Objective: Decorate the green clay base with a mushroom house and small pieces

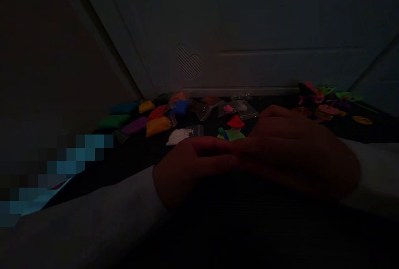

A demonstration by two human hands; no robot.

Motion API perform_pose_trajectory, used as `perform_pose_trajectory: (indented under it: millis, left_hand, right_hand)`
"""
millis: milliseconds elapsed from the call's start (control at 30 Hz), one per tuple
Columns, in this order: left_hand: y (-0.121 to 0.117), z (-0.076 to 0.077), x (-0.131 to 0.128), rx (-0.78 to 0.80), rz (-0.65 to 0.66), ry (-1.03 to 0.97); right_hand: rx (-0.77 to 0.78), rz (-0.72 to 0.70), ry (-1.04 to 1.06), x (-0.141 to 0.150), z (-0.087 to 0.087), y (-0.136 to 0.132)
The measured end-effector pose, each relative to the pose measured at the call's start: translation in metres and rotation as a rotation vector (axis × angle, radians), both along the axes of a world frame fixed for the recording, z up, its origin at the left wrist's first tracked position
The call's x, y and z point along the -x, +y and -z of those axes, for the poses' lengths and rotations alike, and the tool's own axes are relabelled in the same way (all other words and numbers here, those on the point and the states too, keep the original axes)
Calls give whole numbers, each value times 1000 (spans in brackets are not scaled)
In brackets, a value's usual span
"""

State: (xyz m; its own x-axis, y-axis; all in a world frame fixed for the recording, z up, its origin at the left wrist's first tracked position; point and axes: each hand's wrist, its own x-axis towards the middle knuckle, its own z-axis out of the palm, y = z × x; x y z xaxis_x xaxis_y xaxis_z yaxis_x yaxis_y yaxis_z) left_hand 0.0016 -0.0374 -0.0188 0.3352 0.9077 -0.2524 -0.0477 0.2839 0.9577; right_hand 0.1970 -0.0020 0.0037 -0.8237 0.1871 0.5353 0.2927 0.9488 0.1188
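Note:
In the dim head view, my left hand (187,165) reaches in from the left, fingers closed together and their tips meeting those of my right hand (299,152). My right hand is closed too, its fingers bent inward. Whatever lies between the fingertips is hidden or too small to name. Just behind the fingertips stands a small clay-like figure (236,124) with a red cone-shaped hat and a light green body; my hands partly cover its lower part. Left of it lies a clear bag of white clay-like material (180,136), close behind my left hand.
Several coloured packets, including an orange one (158,127) and a green one (112,121), lie at the back left of the dark table (218,227). Small colourful models (327,111) stand at the back right. A pale panel (249,69) with a heart pattern rises behind.

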Motion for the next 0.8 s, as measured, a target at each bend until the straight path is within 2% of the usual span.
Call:
perform_pose_trajectory:
  millis: [200,400,800]
  left_hand:
    - [-6,-3,1,-7,-18,55]
    - [-7,-8,0,-73,2,173]
    - [-7,-11,-2,-52,45,184]
  right_hand:
    - [154,11,92,-10,-2,-6]
    - [176,-20,75,-11,-2,-10]
    - [179,-9,54,-7,-2,-11]
